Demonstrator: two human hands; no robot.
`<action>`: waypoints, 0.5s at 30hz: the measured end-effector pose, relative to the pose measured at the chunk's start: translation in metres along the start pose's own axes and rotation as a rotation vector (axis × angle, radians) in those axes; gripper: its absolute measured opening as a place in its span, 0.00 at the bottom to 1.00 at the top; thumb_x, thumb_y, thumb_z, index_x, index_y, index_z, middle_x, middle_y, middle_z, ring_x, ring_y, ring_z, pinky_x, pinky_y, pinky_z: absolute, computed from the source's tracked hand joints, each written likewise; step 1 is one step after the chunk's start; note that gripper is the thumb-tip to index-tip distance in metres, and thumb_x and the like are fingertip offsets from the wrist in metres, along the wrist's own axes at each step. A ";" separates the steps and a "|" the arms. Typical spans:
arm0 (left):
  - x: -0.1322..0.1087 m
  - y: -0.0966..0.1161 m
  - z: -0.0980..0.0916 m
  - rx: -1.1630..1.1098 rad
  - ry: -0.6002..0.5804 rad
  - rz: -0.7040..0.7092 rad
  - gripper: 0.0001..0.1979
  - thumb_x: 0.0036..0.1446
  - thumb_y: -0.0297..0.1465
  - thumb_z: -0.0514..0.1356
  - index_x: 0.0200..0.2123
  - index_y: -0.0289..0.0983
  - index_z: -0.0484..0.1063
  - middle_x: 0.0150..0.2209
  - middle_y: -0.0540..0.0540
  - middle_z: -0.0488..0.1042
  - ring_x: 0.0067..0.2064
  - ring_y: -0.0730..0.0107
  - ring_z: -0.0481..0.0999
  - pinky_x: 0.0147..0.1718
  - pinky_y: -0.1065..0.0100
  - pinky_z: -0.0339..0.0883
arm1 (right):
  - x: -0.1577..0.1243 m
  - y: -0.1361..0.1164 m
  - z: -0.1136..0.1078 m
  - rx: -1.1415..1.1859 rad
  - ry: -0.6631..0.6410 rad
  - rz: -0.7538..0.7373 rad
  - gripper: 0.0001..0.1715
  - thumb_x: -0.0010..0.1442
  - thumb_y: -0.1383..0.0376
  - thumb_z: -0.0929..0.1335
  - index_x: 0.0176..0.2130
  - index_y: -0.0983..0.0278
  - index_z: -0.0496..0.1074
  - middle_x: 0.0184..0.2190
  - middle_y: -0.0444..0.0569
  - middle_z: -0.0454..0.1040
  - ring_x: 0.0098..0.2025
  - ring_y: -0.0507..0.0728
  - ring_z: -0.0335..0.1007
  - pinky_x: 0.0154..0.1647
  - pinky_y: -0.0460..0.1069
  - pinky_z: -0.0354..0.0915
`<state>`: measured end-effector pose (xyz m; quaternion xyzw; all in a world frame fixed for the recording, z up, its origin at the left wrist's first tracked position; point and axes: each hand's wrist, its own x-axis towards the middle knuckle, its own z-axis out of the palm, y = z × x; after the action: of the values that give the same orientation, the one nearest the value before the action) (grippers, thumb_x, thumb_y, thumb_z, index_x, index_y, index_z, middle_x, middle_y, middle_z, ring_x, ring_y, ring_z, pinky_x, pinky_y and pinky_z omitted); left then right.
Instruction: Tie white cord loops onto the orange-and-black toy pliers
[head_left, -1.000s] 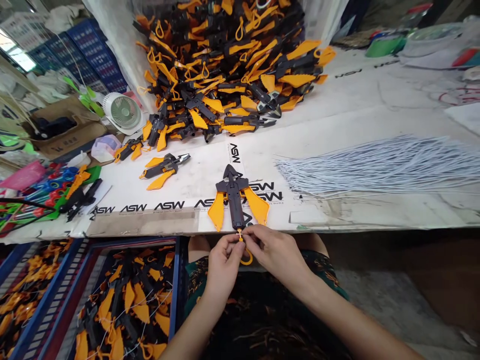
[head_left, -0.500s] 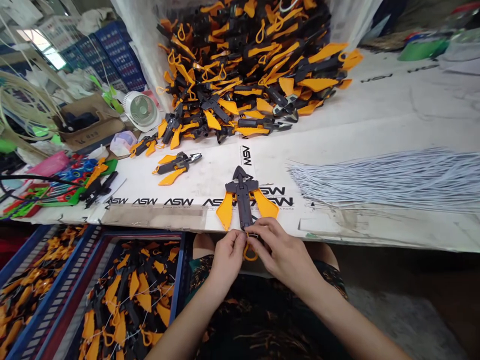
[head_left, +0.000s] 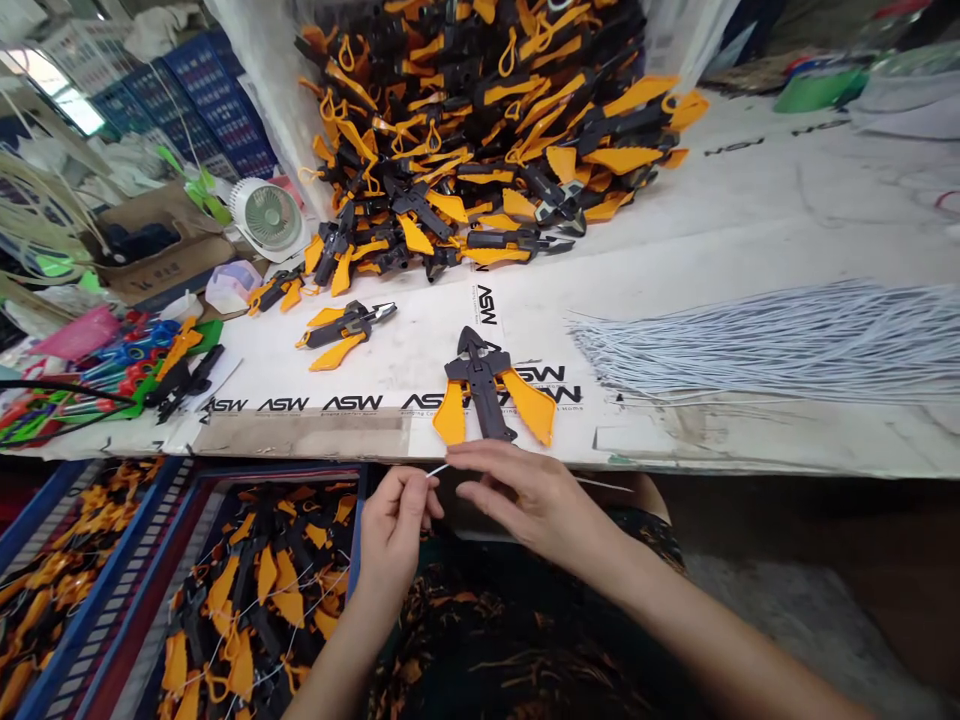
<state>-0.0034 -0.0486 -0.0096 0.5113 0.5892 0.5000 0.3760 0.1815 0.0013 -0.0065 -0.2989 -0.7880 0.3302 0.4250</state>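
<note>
Thin white cord (head_left: 437, 471) sits pinched in the left hand (head_left: 394, 535), thumb and fingertips closed on it, its free tip poking toward the right hand (head_left: 532, 500). The right hand's fingers lie stretched and loose across the strand, which reappears past them; whether they have hold of it cannot be told. A tight pinch close to the tip looks the surest way to steer so fine a cord.

Just beyond the grip, at the edge of the tabletop (head_left: 750, 440), black pliers with orange handles (head_left: 480, 385) lie with handles splayed, apart from both hands. Left of the grip and lower, a blue crate (head_left: 354, 560) holds more pliers (head_left: 259, 580) strung with white cord. Farther out, on a white sheet printed ASW (head_left: 420, 345), a second pair (head_left: 345, 335) lies left of the grip, and a bundle of white cords (head_left: 750, 345) fans out to the right. Farthest, a heap of pliers (head_left: 480, 130) piles up beside a small fan (head_left: 266, 218).
</note>
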 end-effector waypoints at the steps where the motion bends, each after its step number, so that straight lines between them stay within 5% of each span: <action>1: -0.001 0.000 0.002 -0.012 -0.007 0.003 0.18 0.64 0.45 0.56 0.32 0.36 0.73 0.22 0.51 0.71 0.24 0.73 0.68 0.25 0.72 0.62 | 0.004 -0.003 0.004 0.061 -0.010 -0.013 0.13 0.69 0.65 0.65 0.50 0.60 0.75 0.46 0.50 0.77 0.42 0.54 0.76 0.45 0.49 0.72; 6: 0.000 -0.007 0.007 -0.087 -0.064 -0.038 0.19 0.63 0.46 0.57 0.30 0.36 0.72 0.22 0.50 0.71 0.23 0.75 0.66 0.24 0.72 0.61 | 0.015 -0.002 0.003 0.023 -0.079 0.006 0.09 0.68 0.66 0.65 0.41 0.62 0.76 0.33 0.46 0.76 0.33 0.52 0.72 0.35 0.45 0.67; 15: 0.015 -0.039 0.008 -0.086 0.018 -0.156 0.19 0.58 0.46 0.61 0.38 0.35 0.74 0.29 0.47 0.76 0.23 0.76 0.66 0.23 0.74 0.60 | 0.040 0.024 -0.014 -0.707 -0.229 -0.070 0.10 0.66 0.69 0.63 0.34 0.65 0.72 0.31 0.47 0.72 0.31 0.55 0.70 0.31 0.48 0.59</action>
<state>-0.0072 -0.0315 -0.0485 0.4426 0.6089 0.4985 0.4299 0.1798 0.0496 -0.0009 -0.3614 -0.9055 0.0544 0.2156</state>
